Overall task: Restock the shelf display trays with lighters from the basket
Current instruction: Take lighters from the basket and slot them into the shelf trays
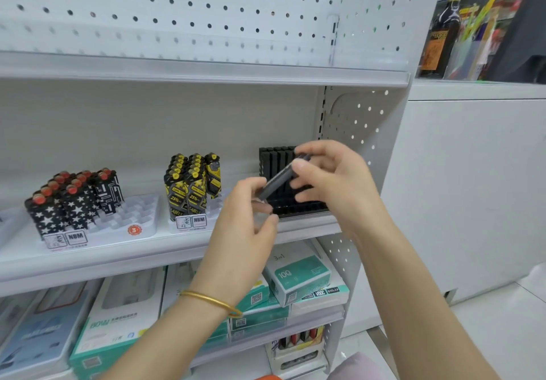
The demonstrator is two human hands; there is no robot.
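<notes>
A slim dark lighter [280, 177] is held tilted between both hands in front of the black display tray [298, 206] at the right end of the middle shelf. My right hand [331, 178] pinches its upper end. My left hand [251, 214] pinches its lower end and also holds something clear and blurred. Several black lighters [274, 162] stand at the back of that tray. To the left sit a white tray [195, 223] with yellow-black lighters [192, 181] and another white tray [133, 220] with star-patterned lighters [74, 199]. The basket is out of view.
Boxed goods [298, 276] fill the shelf below the trays. The white shelf edge [177, 249] runs under my hands, and a pegboard side panel [360, 131] closes the right end. A dark bottle [440, 31] stands on the counter at far right.
</notes>
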